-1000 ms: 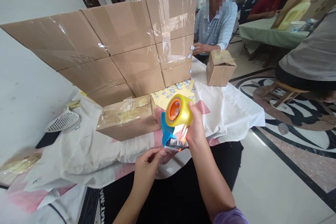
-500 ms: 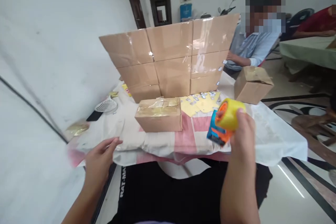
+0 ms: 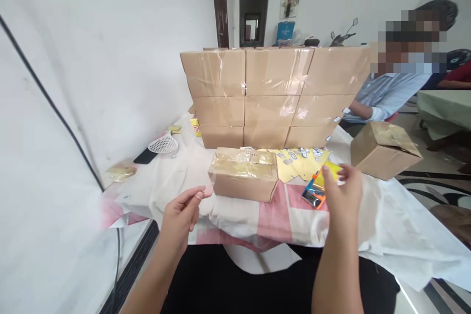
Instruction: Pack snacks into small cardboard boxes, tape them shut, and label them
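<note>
Head view, seen across the room: a tape dispenser lies beneath and just left of the right hand, above the tablecloth and right of the long carton. Right thumb and fingers stand partly apart about its yellow roll; whether they grip it or have let go, I cannot tell. Left hand: thumb and forefinger pinched together near the carton, any strip between them indistinct. Compare half a second earlier: the roll's orange core faced the camera; it is now hidden.
</note>
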Available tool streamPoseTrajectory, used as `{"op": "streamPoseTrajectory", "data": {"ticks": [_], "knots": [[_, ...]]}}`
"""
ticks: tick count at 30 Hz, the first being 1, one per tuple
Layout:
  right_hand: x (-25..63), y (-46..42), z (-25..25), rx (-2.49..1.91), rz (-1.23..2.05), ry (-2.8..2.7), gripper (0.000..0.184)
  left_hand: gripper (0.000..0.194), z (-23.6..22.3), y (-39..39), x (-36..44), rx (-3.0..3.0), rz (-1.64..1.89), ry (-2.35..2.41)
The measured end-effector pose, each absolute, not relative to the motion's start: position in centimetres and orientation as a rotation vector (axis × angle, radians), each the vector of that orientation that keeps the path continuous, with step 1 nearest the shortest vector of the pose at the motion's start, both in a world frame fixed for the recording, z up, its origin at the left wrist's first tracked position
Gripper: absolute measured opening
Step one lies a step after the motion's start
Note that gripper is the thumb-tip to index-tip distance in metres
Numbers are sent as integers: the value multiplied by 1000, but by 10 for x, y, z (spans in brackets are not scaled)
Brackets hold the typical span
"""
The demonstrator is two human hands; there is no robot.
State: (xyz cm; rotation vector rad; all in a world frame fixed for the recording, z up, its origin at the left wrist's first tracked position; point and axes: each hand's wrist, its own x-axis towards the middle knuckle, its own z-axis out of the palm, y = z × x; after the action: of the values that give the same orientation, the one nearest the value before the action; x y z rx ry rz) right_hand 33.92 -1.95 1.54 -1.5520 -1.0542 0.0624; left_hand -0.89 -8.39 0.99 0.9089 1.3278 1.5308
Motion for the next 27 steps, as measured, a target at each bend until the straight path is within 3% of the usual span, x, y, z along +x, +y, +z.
{"op": "streamPoseTrajectory", "data": {"ticks": [4,7,10,14,19,22,27], "knots": [[251,-57,35,-1136,532,-1633,24,41,-3,-92,15,1006,1379,1337],[205,-64,38,-1162,560,-1699,20,42,-10,-98,30,1036,1259,1298],[188,-62,40,-1178,552,-1822,4,41,-13,-99,37,1031,1246,1232],[191,-68,50,-1058,491,-2005,17,41,-14,-97,33,973,1258,1157],[192,-81,64,-1049,204,-2064,18,64,-5,-96,27,880,1133,1116],[187,-76,72,-1011,240,-2090,17,62,-1,-94,18,855,1086,1119],[193,-52,111,-871,261,-1556,14,63,-39,-87,-16,757,1186,1309]]}}
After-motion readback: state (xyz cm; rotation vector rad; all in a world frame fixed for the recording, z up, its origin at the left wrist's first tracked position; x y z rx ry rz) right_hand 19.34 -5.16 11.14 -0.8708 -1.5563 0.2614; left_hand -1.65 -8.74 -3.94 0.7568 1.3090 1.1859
